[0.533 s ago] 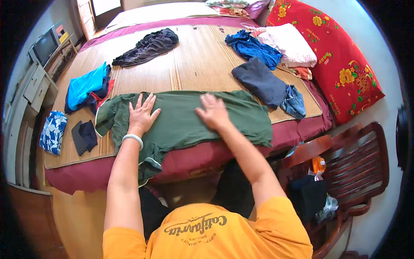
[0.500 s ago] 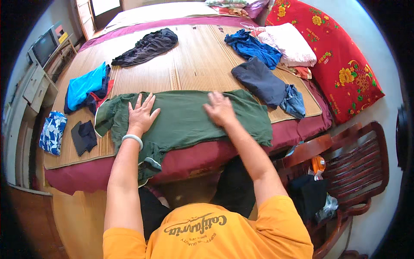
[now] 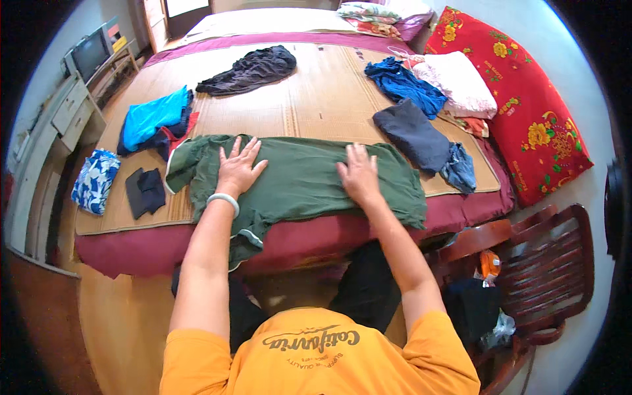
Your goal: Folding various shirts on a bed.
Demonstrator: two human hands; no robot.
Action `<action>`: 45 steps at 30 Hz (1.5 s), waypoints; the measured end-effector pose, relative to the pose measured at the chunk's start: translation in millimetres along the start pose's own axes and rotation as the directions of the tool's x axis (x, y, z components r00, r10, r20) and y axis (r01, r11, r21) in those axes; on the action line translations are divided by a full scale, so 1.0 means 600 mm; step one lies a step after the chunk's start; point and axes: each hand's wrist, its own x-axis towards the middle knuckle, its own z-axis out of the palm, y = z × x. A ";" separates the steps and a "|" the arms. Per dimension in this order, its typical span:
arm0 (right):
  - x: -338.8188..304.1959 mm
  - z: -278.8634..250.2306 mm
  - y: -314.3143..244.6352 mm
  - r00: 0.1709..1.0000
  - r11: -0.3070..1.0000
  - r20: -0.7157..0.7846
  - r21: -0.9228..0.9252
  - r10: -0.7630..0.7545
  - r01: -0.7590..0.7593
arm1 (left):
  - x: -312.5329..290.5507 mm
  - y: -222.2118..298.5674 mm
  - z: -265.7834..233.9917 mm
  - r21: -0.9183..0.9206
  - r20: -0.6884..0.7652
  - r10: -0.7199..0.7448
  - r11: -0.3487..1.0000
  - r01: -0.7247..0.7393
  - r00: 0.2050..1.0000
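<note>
One green shirt lies stretched along the near edge of the bed, partly overhanging! Two hands, left and right, rest palm-down, fingers extended, clamped on nothing, seemingly keeping cloth flat. Beyond: one crumpled black garment, one blue-and-white bundle leftward, one wooden chair rightward.

A bedroom in a home.
A wide bed shows it, with a maroon sheet, a pale mat and clothes lying on it; patterned bedding is piled at its far end. Left of the bed stands a drawer unit with a flat screen; by its near right corner, a dark wooden chair.
</note>
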 end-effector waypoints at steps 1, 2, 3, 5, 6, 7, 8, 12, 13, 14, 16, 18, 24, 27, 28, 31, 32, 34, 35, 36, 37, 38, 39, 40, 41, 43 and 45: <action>-0.003 0.007 -0.045 0.998 0.997 0.038 0.063 -0.050 0.047 | 0.001 0.000 0.002 0.004 -0.008 0.006 1.000 -0.006 1.000; -0.010 0.015 -0.081 0.992 0.987 0.070 0.129 -0.106 0.097 | 0.002 -0.001 0.004 0.011 -0.018 0.010 1.000 -0.009 1.000; -0.028 0.027 -0.107 0.975 0.972 0.090 0.140 -0.204 0.191 | 0.002 -0.001 0.006 0.009 -0.020 0.006 1.000 -0.006 1.000; -0.026 0.018 -0.106 0.968 0.965 0.103 0.153 -0.227 0.210 | 0.000 -0.006 0.010 -0.018 -0.043 0.031 0.999 -0.032 0.999; -0.024 0.009 -0.090 0.966 0.969 0.127 0.135 -0.224 0.206 | 0.000 -0.003 0.009 -0.028 -0.050 0.050 0.998 -0.052 0.997; -0.026 0.009 -0.072 0.976 0.979 0.110 0.102 -0.187 0.176 | 0.003 -0.002 0.008 -0.034 -0.049 0.062 0.997 -0.064 0.997; -0.025 0.011 -0.049 0.985 0.988 0.089 0.067 -0.147 0.141 | 0.004 -0.002 0.008 -0.049 -0.048 0.072 0.996 -0.074 0.996; -0.014 0.010 0.050 0.985 0.999 0.166 0.016 0.037 -0.040 | -0.006 -0.020 0.008 -0.083 -0.025 0.183 0.979 -0.184 0.983; -0.017 0.011 0.073 0.983 0.999 0.179 0.004 0.042 -0.043 | -0.013 -0.020 0.005 -0.089 -0.003 0.221 0.971 -0.220 0.975; -0.019 0.008 0.084 0.980 0.999 0.192 -0.003 0.044 -0.044 | -0.023 -0.031 0.003 -0.073 0.001 0.215 0.974 -0.214 0.977; -0.022 0.008 0.098 0.983 0.999 0.180 0.017 0.034 -0.038 | -0.040 -0.061 0.000 -0.070 0.008 0.296 0.953 -0.294 0.955; -0.027 0.006 0.103 0.987 0.999 0.156 0.018 0.032 -0.036 | -0.043 -0.097 -0.015 0.030 0.068 0.272 0.961 -0.275 0.960; -0.017 0.000 0.090 0.991 0.997 0.131 0.066 0.029 -0.037 | -0.018 -0.197 -0.035 0.181 0.078 0.062 0.981 -0.075 0.995; -0.017 -0.002 0.083 0.992 0.995 0.125 0.091 0.029 -0.041 | -0.006 -0.161 -0.042 0.207 0.125 -0.036 0.978 0.009 0.991; -0.017 -0.001 0.079 0.992 0.994 0.120 0.102 0.036 -0.049 | -0.002 -0.138 -0.047 0.250 0.141 -0.098 0.966 0.060 0.985; -0.022 -0.005 0.094 0.993 0.992 0.106 0.108 0.048 -0.059 | -0.017 -0.012 -0.061 0.042 0.101 -0.045 0.998 0.041 0.994; -0.022 -0.005 0.092 0.994 0.992 0.108 0.114 0.036 -0.048 | -0.031 0.016 -0.053 0.001 0.108 0.043 0.999 -0.043 0.993; -0.022 -0.004 0.095 0.993 0.992 0.108 0.113 0.042 -0.055 | -0.068 0.068 -0.038 -0.089 0.240 0.178 0.983 -0.161 0.954; -0.025 -0.005 0.094 0.994 0.991 0.104 0.123 0.040 -0.052 | -0.085 0.069 -0.030 -0.118 0.209 0.192 0.978 -0.170 0.959; -0.024 -0.003 0.093 0.994 0.991 0.106 0.123 0.033 -0.046 | -0.092 0.067 -0.022 -0.146 0.176 0.206 0.973 -0.181 0.963; -0.023 0.001 0.094 0.995 0.991 0.099 0.125 0.030 -0.043 | -0.093 0.051 -0.019 -0.136 0.158 0.248 0.964 -0.228 0.956; -0.023 0.000 0.097 0.995 0.991 0.092 0.123 0.032 -0.043 | -0.091 0.032 -0.019 -0.129 0.148 0.264 0.961 -0.246 0.953; -0.024 0.001 0.098 0.995 0.992 0.095 0.123 0.029 -0.040 | -0.091 0.008 -0.016 -0.104 0.127 0.218 0.973 -0.205 0.968; -0.025 0.000 0.099 0.995 0.991 0.096 0.126 0.035 -0.047 | -0.090 -0.018 -0.015 -0.079 0.104 0.173 0.983 -0.165 0.979; -0.023 0.001 0.096 0.995 0.990 0.096 0.133 0.038 -0.051 | -0.089 -0.050 -0.015 -0.033 0.088 0.128 0.992 -0.126 0.988; -0.019 -0.001 0.096 0.996 0.991 0.085 0.130 0.026 -0.037 | -0.083 -0.117 -0.011 0.044 0.019 0.065 0.997 -0.065 0.998; -0.018 -0.001 0.099 0.997 0.991 0.070 0.129 0.016 -0.025 | -0.078 -0.140 -0.023 0.051 0.032 0.016 0.999 -0.018 0.999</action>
